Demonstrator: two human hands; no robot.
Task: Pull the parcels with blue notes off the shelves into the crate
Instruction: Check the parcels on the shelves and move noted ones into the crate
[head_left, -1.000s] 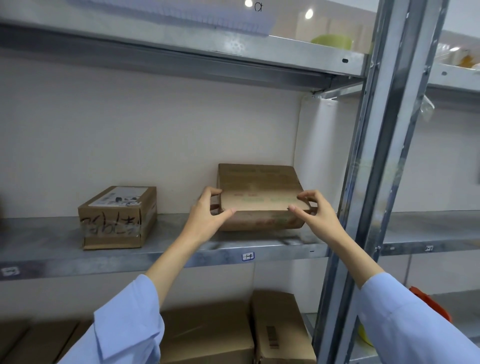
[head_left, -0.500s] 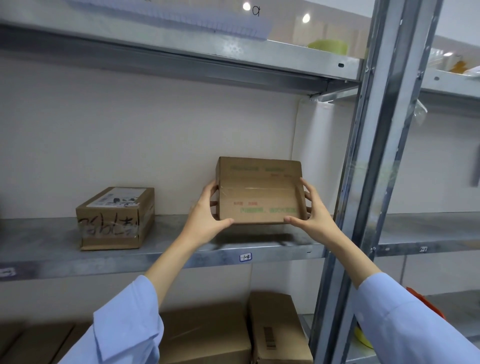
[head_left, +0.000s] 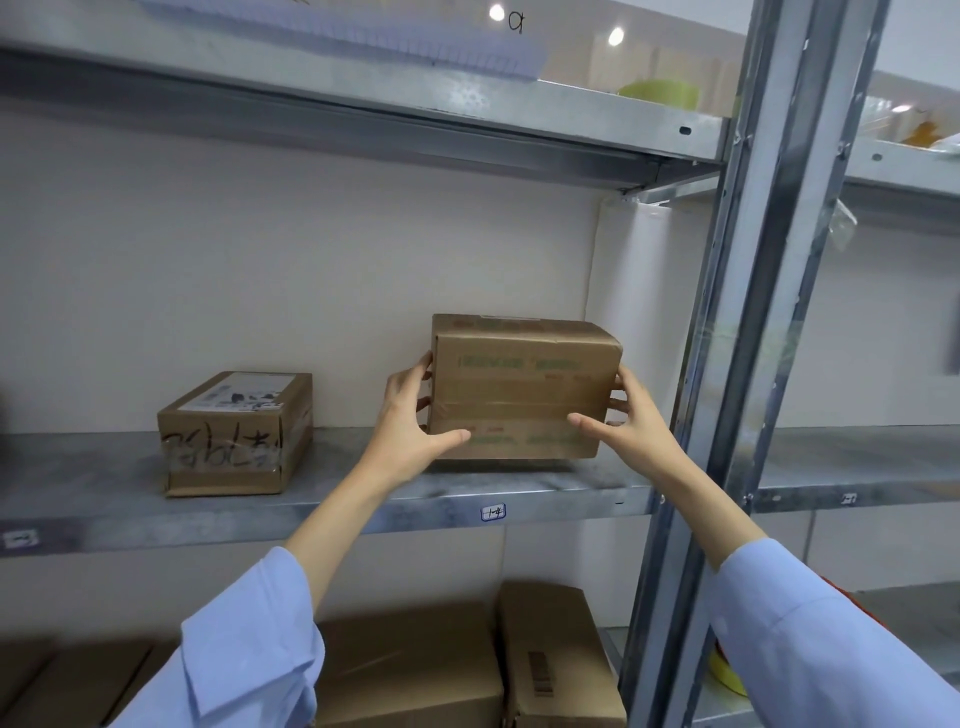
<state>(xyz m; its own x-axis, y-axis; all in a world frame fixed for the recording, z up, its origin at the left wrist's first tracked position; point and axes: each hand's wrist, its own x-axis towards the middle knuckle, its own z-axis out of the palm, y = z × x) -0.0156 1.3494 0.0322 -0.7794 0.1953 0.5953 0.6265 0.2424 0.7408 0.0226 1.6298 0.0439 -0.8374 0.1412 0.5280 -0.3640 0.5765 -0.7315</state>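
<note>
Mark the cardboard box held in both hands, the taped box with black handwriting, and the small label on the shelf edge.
held cardboard box (head_left: 524, 384): head view, middle of its front face.
taped box with black handwriting (head_left: 223, 452): head view, handwritten front face.
shelf-edge label (head_left: 492, 513): head view, label's centre.

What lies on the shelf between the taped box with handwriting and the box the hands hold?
Head view: bare shelf between taped box and held box, save the left hand gripping the latter.

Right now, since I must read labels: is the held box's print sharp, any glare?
Head view: print on the held box is blurred, unreadable; handwriting on the left box reads clearer; two bright lights glare up top.
</note>
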